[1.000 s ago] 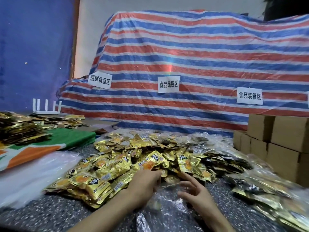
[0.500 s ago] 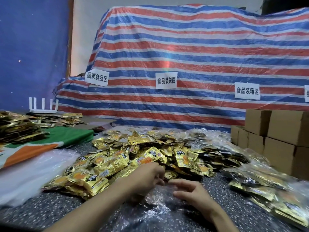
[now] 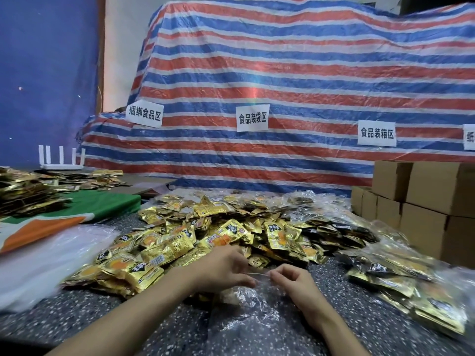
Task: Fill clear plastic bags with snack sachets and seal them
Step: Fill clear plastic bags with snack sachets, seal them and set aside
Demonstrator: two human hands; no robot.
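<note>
Watching the head cam feed here: both my hands are down at the clear bag [image 3: 246,314], which lies crumpled on the speckled table [image 3: 359,330] right in front of me. My left hand [image 3: 226,268] has its fingers curled and is pinching the bag's top edge; my right hand [image 3: 293,281] pinches that same edge between thumb and forefinger, so the rim runs as a thin line between the two. I honestly can't tell how much is inside the bag, the plastic is too shiny.

Just behind my hands sits the big pile of gold sachets [image 3: 205,235], touching my left hand. Off to the right are filled bags [image 3: 401,286] in a heap, with cardboard boxes [image 3: 424,201] stacked behind them. On the left, a stack of flat clear plastic [image 3: 38,258] lies beside a green and orange cloth [image 3: 77,209]. A striped tarp [image 3: 282,80] with paper signs [image 3: 252,117] covers the back.
</note>
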